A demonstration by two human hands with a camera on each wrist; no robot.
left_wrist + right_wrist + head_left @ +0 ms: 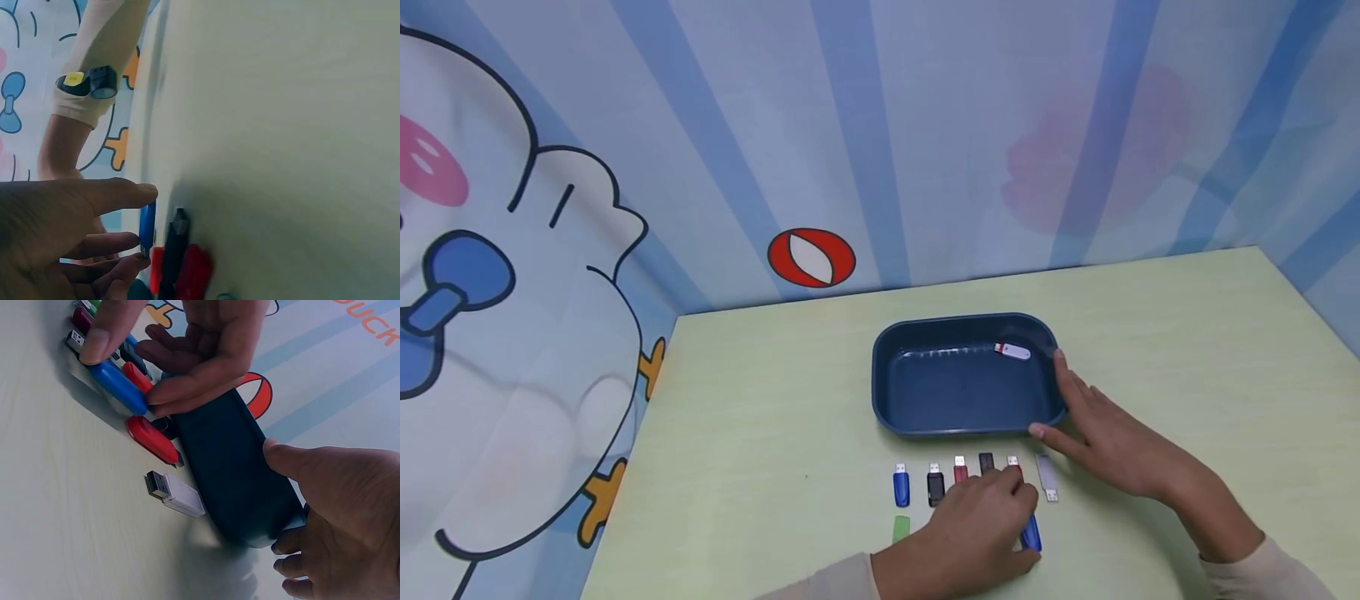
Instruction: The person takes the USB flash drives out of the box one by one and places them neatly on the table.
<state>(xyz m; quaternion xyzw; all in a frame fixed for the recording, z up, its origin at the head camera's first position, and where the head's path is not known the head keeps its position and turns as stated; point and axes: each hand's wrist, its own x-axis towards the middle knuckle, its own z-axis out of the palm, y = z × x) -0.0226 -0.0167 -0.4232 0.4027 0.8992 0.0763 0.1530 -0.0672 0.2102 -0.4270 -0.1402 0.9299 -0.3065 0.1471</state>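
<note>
My left hand (973,529) pinches a blue USB stick (119,386) by its two ends, between thumb and a fingertip, just above the table. The same stick (147,224) shows edge-on in the left wrist view. My right hand (1112,442) touches the right end of a dark blue tray (962,433), thumb at the front corner and fingers extended along the side. Inside the tray lies a white and red USB stick (1015,352). A row of USB sticks lies before the tray: blue (901,487), black (936,487), red (960,472), dark (987,462), red (1013,463) and silver-white (1047,475).
A green stick (901,528) lies nearer, left of my left hand, which hides part of the table. The pale table (760,433) meets a printed cloth backdrop (955,150) behind the tray and at its left side.
</note>
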